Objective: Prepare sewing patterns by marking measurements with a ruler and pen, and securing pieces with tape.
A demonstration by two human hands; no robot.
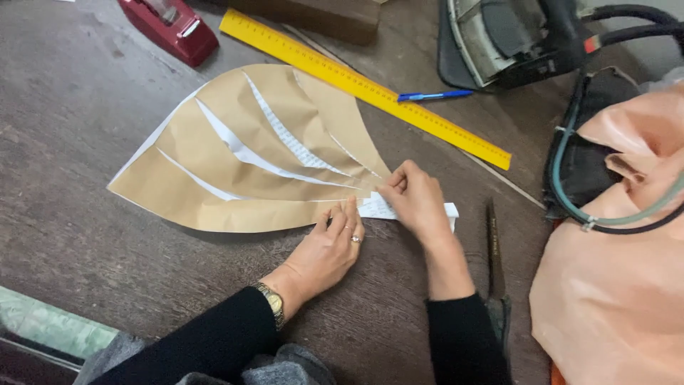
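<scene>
Counter (85,107): dark, worn wood, grain uneven. Anything pressed flat on it can pick up that texture or snag.

Peach fabric (613,285) is heaped at the right edge, with a dark bag and green cord on top. If the heap slumps left it lands on the work area.

Brown paper pattern (242,157) lies flat at centre. It is slashed into fanned strips that meet at one narrow point on the right, with white paper (285,139) showing through the gaps. This is the weak spot: the strips look joined only at that tip, so a tug there could tear them apart or shift the spread.

Yellow ruler (363,89) lies just behind the pattern, its edge close to the top strip. A nudge would likely drag that strip.

Left hand (329,249) rests flat, fingers extended, pressing the lower edge of the pattern near the tip; it grips nothing. Right hand (417,199) has fingers curled, pinching the tip and the white slip (377,208) under it. Uneven pressure between the two hands probably creases the paper, which is already wrinkled.

Dark slim tool (493,242) lies just beside the right forearm; a sleeve could catch it.

Blue pen (434,95) lies against the ruler and could roll.
</scene>
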